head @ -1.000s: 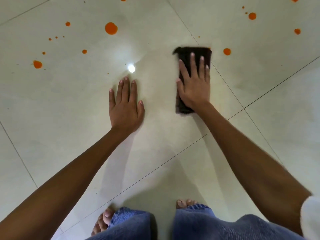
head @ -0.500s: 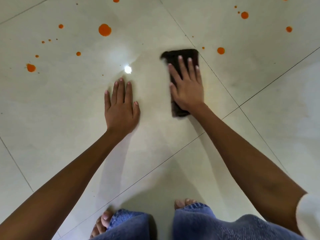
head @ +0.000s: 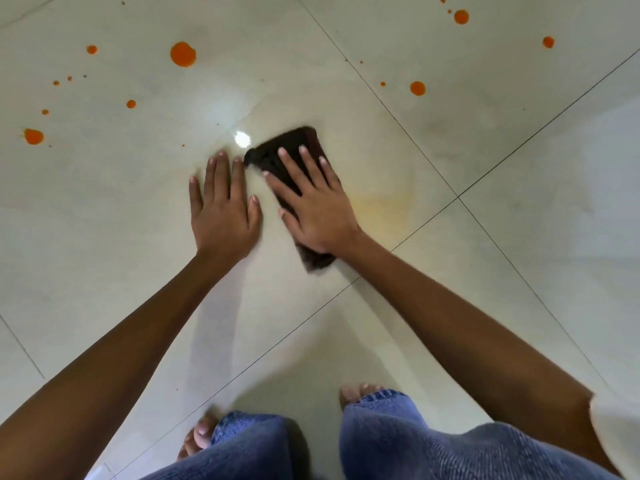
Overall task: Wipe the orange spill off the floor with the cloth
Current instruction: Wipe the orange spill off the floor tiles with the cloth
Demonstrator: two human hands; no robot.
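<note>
You're mid-wipe here: your right hand (head: 313, 207) lies flat on the dark cloth (head: 298, 142), fingers straight and spread, pressing it to the floor (head: 519, 244) just beside your left hand (head: 221, 209), which is planted palm-down with its fingers straight and close together. There's a faint orange smear (head: 381, 206) right of the cloth, and plenty of drops (head: 183, 54) farther out on both sides. I'd say next you need a longer reach, pushing the cloth out to those.

bare forearms, white sleeve (head: 613, 441) at rt elbow, blue jeans (head: 398, 441), bare feet (head: 356, 391).
</note>
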